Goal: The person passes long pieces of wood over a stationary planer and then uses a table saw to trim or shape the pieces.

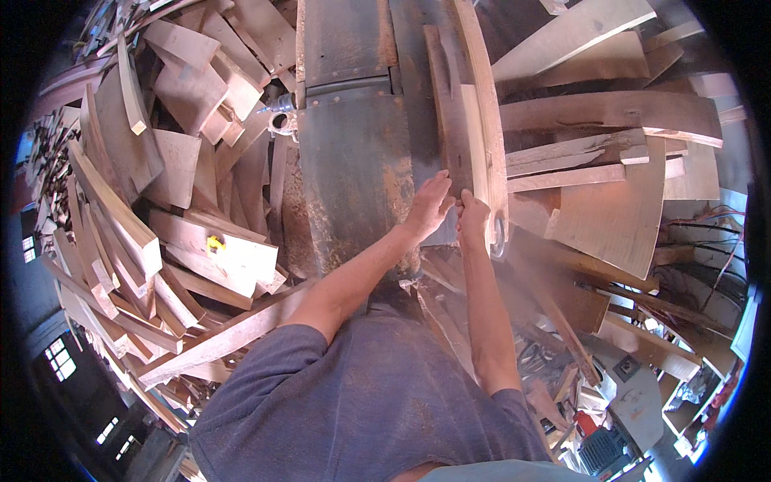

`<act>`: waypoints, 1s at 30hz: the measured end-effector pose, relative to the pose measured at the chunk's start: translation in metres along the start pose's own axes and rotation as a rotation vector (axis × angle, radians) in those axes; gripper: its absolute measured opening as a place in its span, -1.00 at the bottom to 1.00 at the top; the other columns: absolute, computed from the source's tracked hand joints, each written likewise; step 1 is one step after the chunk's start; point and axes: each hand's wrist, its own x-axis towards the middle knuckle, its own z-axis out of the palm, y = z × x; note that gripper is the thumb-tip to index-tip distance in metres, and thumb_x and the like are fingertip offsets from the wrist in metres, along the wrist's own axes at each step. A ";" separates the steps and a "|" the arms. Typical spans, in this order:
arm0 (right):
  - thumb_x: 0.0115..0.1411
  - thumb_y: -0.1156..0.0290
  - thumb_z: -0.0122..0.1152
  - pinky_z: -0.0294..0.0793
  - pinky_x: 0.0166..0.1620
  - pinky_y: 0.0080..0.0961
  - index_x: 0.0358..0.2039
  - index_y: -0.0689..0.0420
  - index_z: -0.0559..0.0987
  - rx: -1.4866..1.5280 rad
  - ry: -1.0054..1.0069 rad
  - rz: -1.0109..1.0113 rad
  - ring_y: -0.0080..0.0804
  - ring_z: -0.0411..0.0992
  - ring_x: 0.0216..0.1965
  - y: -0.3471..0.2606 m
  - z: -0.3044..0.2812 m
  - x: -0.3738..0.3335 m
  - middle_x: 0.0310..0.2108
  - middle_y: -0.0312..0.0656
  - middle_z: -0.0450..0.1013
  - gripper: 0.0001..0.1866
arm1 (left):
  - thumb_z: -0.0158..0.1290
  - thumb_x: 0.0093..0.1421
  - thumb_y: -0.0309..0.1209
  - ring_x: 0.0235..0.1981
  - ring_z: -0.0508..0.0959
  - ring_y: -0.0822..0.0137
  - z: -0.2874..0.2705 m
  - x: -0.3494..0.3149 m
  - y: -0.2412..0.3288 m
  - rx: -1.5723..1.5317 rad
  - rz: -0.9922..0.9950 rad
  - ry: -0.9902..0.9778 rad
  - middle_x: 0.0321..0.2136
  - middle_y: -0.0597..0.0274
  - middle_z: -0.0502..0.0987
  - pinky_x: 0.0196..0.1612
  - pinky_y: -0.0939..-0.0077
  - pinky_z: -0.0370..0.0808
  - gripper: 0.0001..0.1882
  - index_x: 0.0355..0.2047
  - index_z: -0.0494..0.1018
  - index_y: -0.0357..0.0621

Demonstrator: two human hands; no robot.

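A long wooden strip (472,136), pale along its top, lies lengthwise on the metal bed of a jointer-like machine (353,153), beside a taller wooden fence (488,112). My left hand (429,210) is at the strip's near end, fingers curled against its left side. Close on its right, my right hand (473,218) is closed around the near end; its fingertips are partly hidden. The two hands almost touch. A darker wooden piece (440,88) runs along the strip's left side farther up.
Stacked boards (193,241) crowd the left, one with a small yellow object (215,243) on it. More planks (602,112) lie to the right of the fence. A red and dark power tool or motor (602,450) stands at lower right, near loose cables (707,241).
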 end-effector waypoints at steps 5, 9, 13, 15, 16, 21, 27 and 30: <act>0.26 0.17 0.22 0.11 -0.72 -0.53 -0.53 0.24 0.55 -0.042 0.000 0.008 -0.58 0.17 -0.78 0.000 0.000 0.007 -0.72 -0.33 0.30 -0.62 | 0.28 0.13 -0.45 0.12 0.46 -0.30 0.000 0.007 -0.005 0.040 0.042 0.009 0.13 -0.28 0.47 0.14 0.00 0.45 -0.53 0.01 0.41 -0.37; 0.25 0.13 0.22 0.14 -0.70 -0.49 -0.50 0.25 0.56 -0.081 0.000 0.013 -0.54 0.19 -0.76 -0.005 0.003 0.008 -0.69 -0.32 0.32 -0.60 | 0.29 0.11 -0.46 0.08 0.48 -0.30 0.001 0.010 -0.010 0.037 0.062 0.037 0.12 -0.27 0.47 0.11 0.00 0.47 -0.55 -0.02 0.42 -0.36; 0.28 0.15 0.22 0.12 -0.71 -0.54 -0.50 0.22 0.55 -0.065 -0.005 0.029 -0.58 0.17 -0.77 -0.011 0.006 0.008 -0.69 -0.34 0.31 -0.63 | 0.29 0.08 -0.50 0.04 0.49 -0.31 0.000 0.014 -0.011 0.024 0.074 0.054 0.10 -0.26 0.48 0.07 0.00 0.48 -0.57 -0.06 0.42 -0.36; 0.32 0.19 0.22 0.08 -0.74 -0.62 -0.52 0.16 0.53 -0.043 -0.008 0.038 -0.64 0.13 -0.80 -0.015 0.009 0.006 -0.71 -0.40 0.30 -0.65 | 0.29 0.07 -0.52 0.02 0.49 -0.30 -0.003 0.016 -0.008 0.024 0.041 0.027 0.09 -0.25 0.49 0.05 0.00 0.48 -0.59 -0.09 0.42 -0.35; 0.32 0.19 0.21 0.08 -0.74 -0.62 -0.52 0.16 0.53 -0.041 -0.008 0.035 -0.64 0.13 -0.80 -0.016 0.010 0.007 -0.71 -0.40 0.30 -0.65 | 0.29 0.06 -0.52 0.01 0.49 -0.30 -0.002 0.017 -0.010 0.026 0.067 0.043 0.09 -0.24 0.49 0.04 -0.01 0.48 -0.58 -0.09 0.42 -0.34; 0.33 0.18 0.20 0.08 -0.74 -0.61 -0.52 0.14 0.52 -0.060 -0.026 0.020 -0.65 0.12 -0.80 -0.021 0.012 0.008 -0.72 -0.40 0.28 -0.65 | 0.30 0.03 -0.55 -0.02 0.50 -0.28 -0.003 0.024 -0.013 0.016 0.085 0.040 0.04 -0.23 0.50 0.02 -0.01 0.46 -0.57 -0.10 0.41 -0.32; 0.32 0.19 0.19 0.07 -0.75 -0.60 -0.56 0.13 0.51 -0.017 -0.040 0.024 -0.64 0.12 -0.81 -0.024 0.016 0.013 -0.74 -0.39 0.27 -0.64 | 0.32 0.01 -0.56 -0.03 0.50 -0.27 0.000 0.028 -0.021 0.046 0.130 0.086 0.00 -0.22 0.51 0.02 0.00 0.47 -0.53 -0.07 0.41 -0.32; 0.32 0.20 0.19 0.07 -0.75 -0.59 -0.57 0.13 0.51 -0.059 -0.017 0.029 -0.64 0.12 -0.81 -0.027 0.019 0.014 -0.74 -0.39 0.27 -0.64 | 0.33 0.02 -0.54 0.00 0.50 -0.27 -0.003 0.031 -0.021 0.013 0.132 0.078 0.00 -0.21 0.52 0.01 0.00 0.48 -0.54 -0.09 0.41 -0.33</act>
